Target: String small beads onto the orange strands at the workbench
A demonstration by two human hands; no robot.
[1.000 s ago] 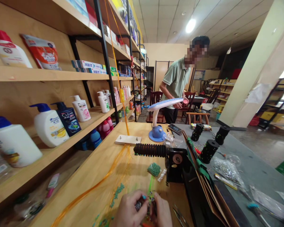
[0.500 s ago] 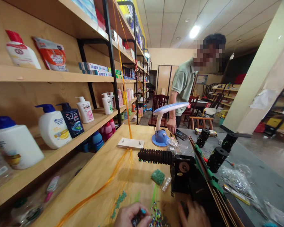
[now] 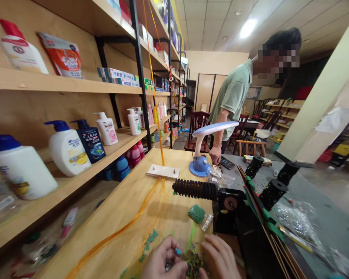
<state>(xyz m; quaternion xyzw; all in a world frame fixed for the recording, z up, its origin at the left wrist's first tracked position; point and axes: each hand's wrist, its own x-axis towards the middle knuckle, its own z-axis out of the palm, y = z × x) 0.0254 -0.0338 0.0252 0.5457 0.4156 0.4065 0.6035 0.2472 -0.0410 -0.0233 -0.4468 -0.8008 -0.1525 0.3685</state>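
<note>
Head view: both hands worked at a heap of mixed beads

Mixed beads (image 3: 193,260) lay between the person's hands, toward the near edge of the wooden table (image 3: 178,157). The left hand (image 3: 164,259) was curled, thumb against fingers, around a dark cluster (image 3: 169,265) too blurred to identify; a small blue bit (image 3: 178,251) showed at its fingers. The right hand (image 3: 221,257) had its fingers extended and its thumb apart, beside the heap; whether it touched any bead could not be told.

Green strands (image 3: 192,232) ran from the heap toward a packet of green beads (image 3: 196,213). Loose turquoise beads (image 3: 147,244) lay left of the left hand. Orange strands (image 3: 113,236) stretched from a pale block (image 3: 163,172), near the far edge, down toward the near left corner. Along the right edge stood a black stand (image 3: 229,205), its ribbed roller (image 3: 194,189) jutting leftward over the surface.

Near the far right corner stood a blue lamp (image 3: 199,166), with a co-worker's fist (image 3: 215,154) just beside its base and a phone (image 3: 227,162) close by.
</note>
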